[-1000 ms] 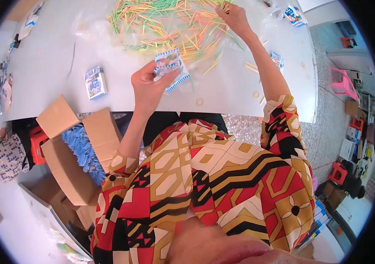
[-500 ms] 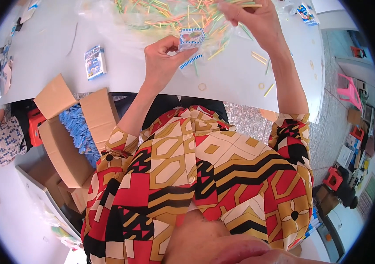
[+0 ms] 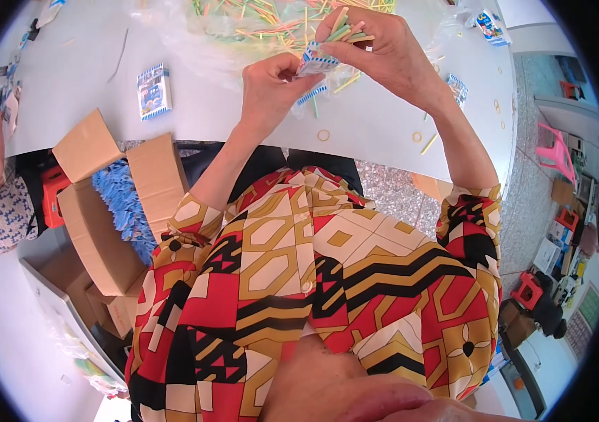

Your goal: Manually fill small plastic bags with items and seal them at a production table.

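Note:
My left hand (image 3: 268,88) pinches a small blue-and-white packet (image 3: 318,60) between thumb and fingers, its upper end tilted toward the right. Close against that end, my right hand (image 3: 387,58) grips a small bundle of thin green, yellow and orange sticks (image 3: 347,31). Whether any stick ends are inside the packet, I cannot tell. Behind both hands spreads a pile of loose coloured sticks (image 3: 254,17) on clear plastic sheeting (image 3: 204,53). Below the held packet lies a blue-and-white striped strip (image 3: 311,95).
Similar packets lie on the white table (image 3: 208,105): one packet (image 3: 153,93) at left, another packet (image 3: 458,90) beyond my right forearm. Rubber bands (image 3: 323,135) are scattered near the edge. An open carton (image 3: 99,239) holding blue packets stands at left. Another person (image 3: 8,211) is at far left.
My right hand has come left and down with its sticks, right up to the packet. My left hand has shifted slightly right. The packet near my right forearm has come into view.

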### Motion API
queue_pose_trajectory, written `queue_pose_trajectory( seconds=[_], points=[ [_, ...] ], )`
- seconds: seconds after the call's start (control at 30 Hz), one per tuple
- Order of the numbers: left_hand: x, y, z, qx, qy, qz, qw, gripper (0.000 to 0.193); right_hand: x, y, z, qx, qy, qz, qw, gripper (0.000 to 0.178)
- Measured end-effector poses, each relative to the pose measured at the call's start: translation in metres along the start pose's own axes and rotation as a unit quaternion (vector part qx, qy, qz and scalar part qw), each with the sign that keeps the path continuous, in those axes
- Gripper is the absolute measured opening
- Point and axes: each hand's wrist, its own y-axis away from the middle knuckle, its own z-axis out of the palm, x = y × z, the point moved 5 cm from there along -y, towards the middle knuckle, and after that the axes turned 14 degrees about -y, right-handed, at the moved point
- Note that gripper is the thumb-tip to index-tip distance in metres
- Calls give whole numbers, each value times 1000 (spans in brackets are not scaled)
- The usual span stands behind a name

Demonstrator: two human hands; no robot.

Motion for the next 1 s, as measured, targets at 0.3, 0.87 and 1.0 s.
queue_pose_trajectory(
  seconds=[0.3, 0.87, 1.0],
  points=[
    [-2, -5, 2, -16, 33, -12, 999, 16, 8, -6, 1, -3, 11, 53, 999, 18],
    [5, -11, 3, -2, 14, 36, 999, 17, 38, -9, 10, -72, -29, 37, 996, 41],
    [-2, -10, 2, -9, 35, 28, 999, 16, 33, -9, 9, -42, -59, 33, 997, 43]
  ],
)
